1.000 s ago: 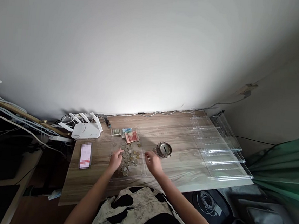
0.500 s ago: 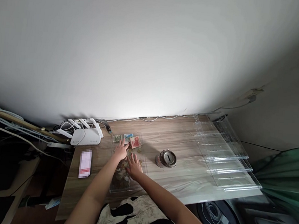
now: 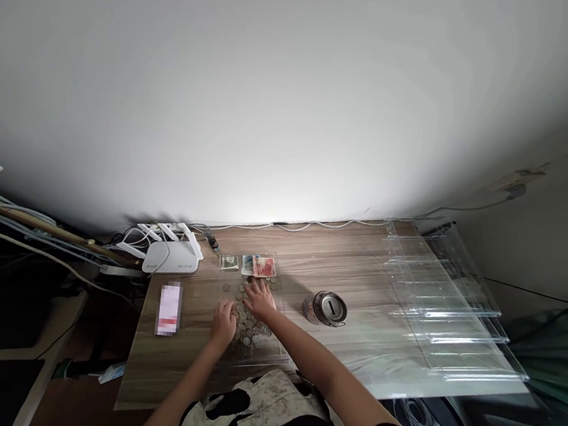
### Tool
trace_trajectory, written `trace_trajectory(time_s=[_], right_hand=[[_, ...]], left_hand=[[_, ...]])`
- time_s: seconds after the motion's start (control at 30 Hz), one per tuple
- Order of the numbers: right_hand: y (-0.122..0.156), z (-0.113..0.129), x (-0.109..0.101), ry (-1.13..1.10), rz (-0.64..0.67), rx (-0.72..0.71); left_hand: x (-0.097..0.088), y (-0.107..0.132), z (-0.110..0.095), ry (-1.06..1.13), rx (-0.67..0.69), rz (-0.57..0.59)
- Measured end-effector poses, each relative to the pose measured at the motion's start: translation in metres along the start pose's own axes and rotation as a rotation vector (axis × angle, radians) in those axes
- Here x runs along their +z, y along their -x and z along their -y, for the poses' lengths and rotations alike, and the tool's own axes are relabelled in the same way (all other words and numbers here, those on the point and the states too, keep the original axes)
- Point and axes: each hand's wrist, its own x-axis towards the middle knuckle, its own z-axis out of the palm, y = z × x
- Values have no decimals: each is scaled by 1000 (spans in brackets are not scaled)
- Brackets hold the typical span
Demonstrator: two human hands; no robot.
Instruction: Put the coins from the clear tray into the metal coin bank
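Observation:
Many loose coins (image 3: pixel 248 330) lie spread over a clear plastic tray (image 3: pixel 270 358) on the wooden table. My right hand (image 3: pixel 259 299) rests on the upper part of the coins, fingers stretched and apart. At the left edge of the coins is my left hand (image 3: pixel 224 322), its fingers bent but not gripping anything I can see. Behind the hands lie a greenish banknote (image 3: pixel 229 263), a blue banknote (image 3: pixel 247 265) and a red banknote (image 3: pixel 265 266), the red one partly over the blue. To the right stands a round metal coin bank (image 3: pixel 330 308) with a slot in its lid.
A white router (image 3: pixel 172 257) with antennas sits at the back left, near a small dark bottle (image 3: pixel 211 241). A blurred pink item (image 3: pixel 169 309) lies at the left. Clear stepped plastic shelves (image 3: pixel 456 303) cover the right end. A white cable (image 3: pixel 323 223) runs along the wall.
My left hand has drawn back from near the banknotes toward me, to the coins' left edge. My right hand has slid slightly forward. More coins now show, and the camera view has shifted.

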Motion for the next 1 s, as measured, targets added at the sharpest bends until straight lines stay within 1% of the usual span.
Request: trace_trajectory(time_s=[0.07, 0.13, 0.2, 0.23, 0.27, 0.3, 0.4, 0.43, 0.47, 0.5, 0.57, 0.63, 0.73, 0.8, 0.9, 1.0], right_hand=[[15, 3, 13, -11, 24, -120], [38, 4, 27, -31, 59, -227], [61, 4, 38, -58, 88, -291], [71, 4, 41, -69, 93, -296], [79, 3, 44, -74, 81, -264], [85, 3, 45, -72, 57, -188], [93, 4, 43, -43, -15, 129], [93, 5, 43, -37, -23, 196], [92, 6, 42, -34, -23, 225], [92, 7, 42, -33, -23, 221], [94, 7, 43, -28, -43, 180], [97, 6, 45, -26, -73, 117], [103, 5, 49, -31, -94, 34], [104, 4, 51, -34, -88, 28], [104, 4, 52, -14, -83, 35], [105, 5, 52, 33, -91, -3]], left_hand=[[7, 19, 13, -25, 8, 60], [12, 31, 21, 4, 10, 89], [13, 36, 23, 69, 0, 77], [12, 35, 22, 69, -1, 75], [11, 33, 19, 38, 1, 78], [11, 30, 15, -39, 10, 91], [13, 19, -1, -258, 22, 94], [15, 16, -6, -331, 30, 108], [18, 14, -11, -440, 39, 128], [20, 12, -14, -583, 40, 144], [23, 14, -14, -792, 74, 156], [24, 20, -8, -914, 122, 174], [25, 33, 5, -990, 182, 222], [25, 40, 11, -1000, 178, 235], [25, 45, 10, -993, 173, 227], [25, 45, 5, -987, 205, 228]])
